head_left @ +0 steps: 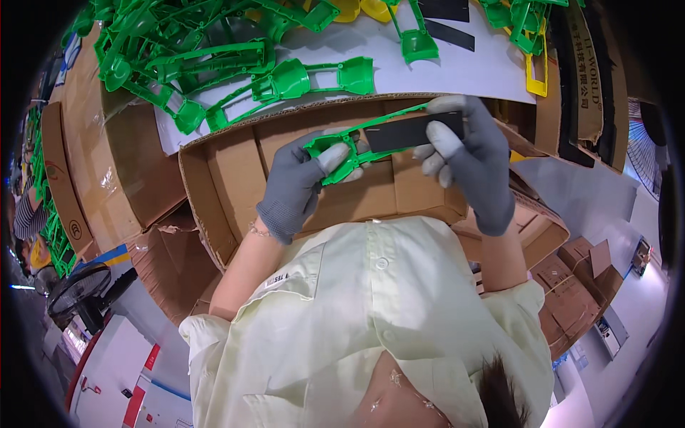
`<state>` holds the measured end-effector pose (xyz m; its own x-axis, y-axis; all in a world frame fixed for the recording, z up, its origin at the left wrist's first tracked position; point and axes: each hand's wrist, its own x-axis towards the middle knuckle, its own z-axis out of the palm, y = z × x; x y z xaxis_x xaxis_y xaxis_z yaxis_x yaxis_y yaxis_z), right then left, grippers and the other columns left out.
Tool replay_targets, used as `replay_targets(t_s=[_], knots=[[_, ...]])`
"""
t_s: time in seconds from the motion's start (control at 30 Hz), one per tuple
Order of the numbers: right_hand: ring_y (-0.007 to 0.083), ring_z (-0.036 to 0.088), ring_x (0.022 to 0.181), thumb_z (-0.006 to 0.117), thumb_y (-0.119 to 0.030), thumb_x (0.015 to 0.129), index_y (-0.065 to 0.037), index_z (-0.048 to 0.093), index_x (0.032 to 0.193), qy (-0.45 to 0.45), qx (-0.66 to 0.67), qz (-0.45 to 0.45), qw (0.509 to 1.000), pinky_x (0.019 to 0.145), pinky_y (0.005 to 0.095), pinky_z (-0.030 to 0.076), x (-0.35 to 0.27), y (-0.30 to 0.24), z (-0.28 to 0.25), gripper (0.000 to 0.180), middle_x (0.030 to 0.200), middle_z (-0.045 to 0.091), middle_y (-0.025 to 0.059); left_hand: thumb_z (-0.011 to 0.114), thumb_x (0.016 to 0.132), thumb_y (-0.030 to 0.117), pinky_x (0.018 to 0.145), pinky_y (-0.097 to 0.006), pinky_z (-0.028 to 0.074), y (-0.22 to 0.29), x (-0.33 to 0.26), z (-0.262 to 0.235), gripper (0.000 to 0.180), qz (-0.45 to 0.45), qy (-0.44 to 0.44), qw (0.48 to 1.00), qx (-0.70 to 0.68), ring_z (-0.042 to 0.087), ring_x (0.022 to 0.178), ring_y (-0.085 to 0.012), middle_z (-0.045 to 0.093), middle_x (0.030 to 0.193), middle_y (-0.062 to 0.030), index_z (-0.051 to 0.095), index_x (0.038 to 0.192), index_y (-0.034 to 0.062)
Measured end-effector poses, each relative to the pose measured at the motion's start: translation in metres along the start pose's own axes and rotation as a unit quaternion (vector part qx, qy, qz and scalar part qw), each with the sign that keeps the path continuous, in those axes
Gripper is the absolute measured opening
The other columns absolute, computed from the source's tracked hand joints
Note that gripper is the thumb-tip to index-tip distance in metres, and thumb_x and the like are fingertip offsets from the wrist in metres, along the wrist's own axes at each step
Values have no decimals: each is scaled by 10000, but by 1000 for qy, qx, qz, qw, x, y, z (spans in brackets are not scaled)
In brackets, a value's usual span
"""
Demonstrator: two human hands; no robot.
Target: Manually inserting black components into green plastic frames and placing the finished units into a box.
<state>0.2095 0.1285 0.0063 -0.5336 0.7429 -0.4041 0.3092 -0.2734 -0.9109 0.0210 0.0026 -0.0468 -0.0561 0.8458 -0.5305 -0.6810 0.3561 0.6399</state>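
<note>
Head view: both hands are raised in front of the pale shirt, each in a grey glove with whitish fingertips. The left hand has its fingers closed on the wide, cupped end of a green plastic frame, the thumb lying across the top of it. From those fingers the frame runs off to the right, its upper rail reaching the fingertips of the right hand. The right fingers pinch a flat black strip near its outer end, the thumb pressed on its face and the lower fingers curled beneath. The strip spans the space between the two hands, overlapping the frame; whether it is seated there, or whether the right fingers also grip the rail, I cannot tell.

Directly below the fingers is an open cardboard box. Beyond the fingers is a white tabletop. Up and to the left of the left fingers, a tangled heap of green frames covers much of it. Farther beyond the right fingers lie loose black strips, and past them, to the right, a yellow frame. Well to the left of the left fingers is a fan.
</note>
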Motion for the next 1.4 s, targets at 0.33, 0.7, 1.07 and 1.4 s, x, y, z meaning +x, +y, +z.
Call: replay_targets(t_s=[0.33, 0.7, 1.07, 1.4], knots=[[29, 463, 528, 605, -91, 868, -21, 561, 964, 28, -173, -92, 980, 468, 200, 364, -6, 12, 15, 126, 618, 549, -2, 573, 877, 52, 771, -295, 552, -2, -7, 3, 307, -9, 4, 1000, 5, 662, 837, -218, 647, 971, -182, 545, 1144, -98], [43, 469, 568, 593, -70, 870, -10, 570, 943, 15, -213, -127, 969, 519, 215, 391, -2, 13, 12, 97, 652, 554, -3, 605, 851, 28, 695, -308, 575, 4, -7, 11, 305, 13, 19, 1000, 15, 668, 793, -237, 649, 949, -192, 567, 1126, -99], [100, 525, 543, 757, -210, 748, -47, 598, 1058, 50, -245, -106, 962, 528, 243, 440, -8, 37, -8, 385, 642, 596, 33, 634, 831, 15, 587, -273, 541, 5, -3, 5, 250, -8, -19, 988, 153, 664, 705, -211, 662, 828, -168, 597, 1059, -81], [127, 544, 553, 713, -283, 782, -26, 639, 881, 14, -335, -61, 940, 535, 279, 446, -24, 63, -32, 285, 688, 620, 75, 594, 853, 22, 465, -204, 471, 26, 27, 21, 163, -102, -77, 953, 276, 617, 590, -109, 649, 765, -89, 595, 1008, -28]])
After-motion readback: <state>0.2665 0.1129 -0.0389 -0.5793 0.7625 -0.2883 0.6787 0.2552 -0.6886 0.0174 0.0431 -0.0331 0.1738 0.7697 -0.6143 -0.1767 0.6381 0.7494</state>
